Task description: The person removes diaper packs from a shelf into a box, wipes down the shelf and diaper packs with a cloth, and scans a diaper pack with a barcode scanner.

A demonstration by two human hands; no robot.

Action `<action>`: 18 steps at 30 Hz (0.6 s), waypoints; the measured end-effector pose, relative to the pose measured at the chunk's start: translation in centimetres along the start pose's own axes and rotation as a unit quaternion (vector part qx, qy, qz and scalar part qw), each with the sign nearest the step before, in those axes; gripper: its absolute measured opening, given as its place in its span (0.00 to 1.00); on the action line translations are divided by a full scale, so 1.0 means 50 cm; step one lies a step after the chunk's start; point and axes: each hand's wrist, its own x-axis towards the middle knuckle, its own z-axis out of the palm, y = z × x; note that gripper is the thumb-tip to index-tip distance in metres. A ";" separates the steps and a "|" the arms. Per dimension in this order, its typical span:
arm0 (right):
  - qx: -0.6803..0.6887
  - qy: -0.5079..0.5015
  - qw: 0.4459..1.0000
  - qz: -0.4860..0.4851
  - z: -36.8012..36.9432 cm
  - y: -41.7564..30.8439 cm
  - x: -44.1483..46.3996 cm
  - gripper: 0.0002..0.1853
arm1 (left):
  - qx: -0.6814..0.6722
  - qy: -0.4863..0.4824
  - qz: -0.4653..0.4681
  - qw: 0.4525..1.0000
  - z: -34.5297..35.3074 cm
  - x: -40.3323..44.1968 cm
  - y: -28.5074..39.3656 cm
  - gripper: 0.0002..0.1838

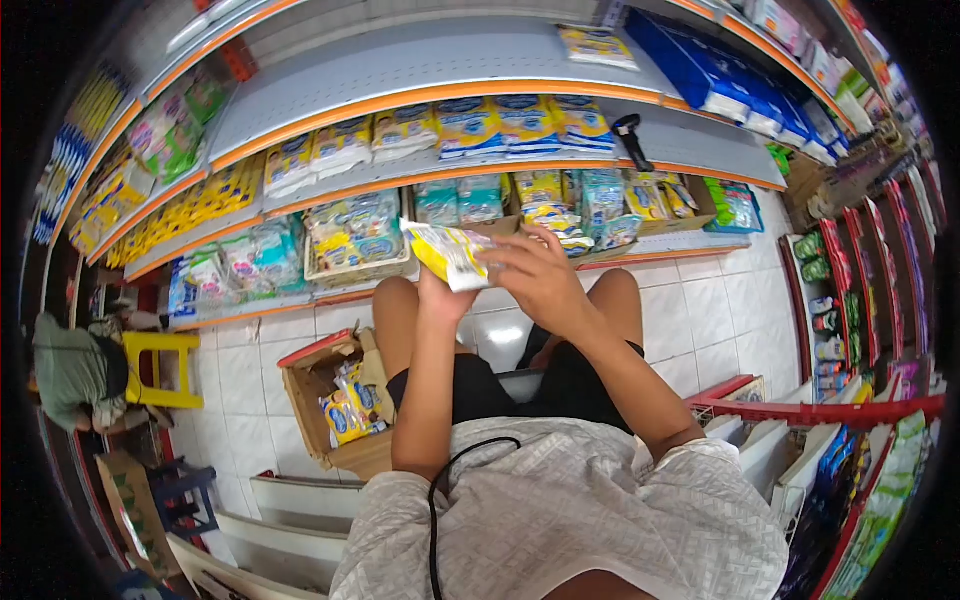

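A yellow and white packet is held up in front of the lower shelves, tilted. My left hand grips it from below, near its bottom edge. Over the packet's right side lies my right hand, its fingers spread and the fingertips at the packet's edge. Behind the hands, a white basket of small packets and several cardboard boxes of packets stand on the bottom shelf. An open cardboard box with yellow and blue packets sits on the floor beside my left leg.
Shelves with orange edges curve across the front, with a black handheld scanner on one. At the left, a person in a green top is beside a yellow stool. Red racks stand at the right.
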 end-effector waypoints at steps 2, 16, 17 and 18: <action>-0.024 -0.012 1.000 0.014 0.004 0.018 -0.065 0.05 | 0.013 0.116 0.025 0.993 0.025 0.005 -0.048 0.39; 0.633 0.204 0.514 0.541 0.090 0.023 -0.211 0.24 | 0.127 0.246 0.086 0.957 0.027 0.064 -0.042 0.24; 0.624 0.180 0.537 0.538 0.103 0.023 -0.204 0.17 | 0.126 0.246 0.084 0.957 0.021 0.073 -0.037 0.24; 0.623 0.182 0.537 0.538 0.111 0.027 -0.195 0.17 | 0.135 0.240 0.082 0.958 0.016 0.084 -0.030 0.24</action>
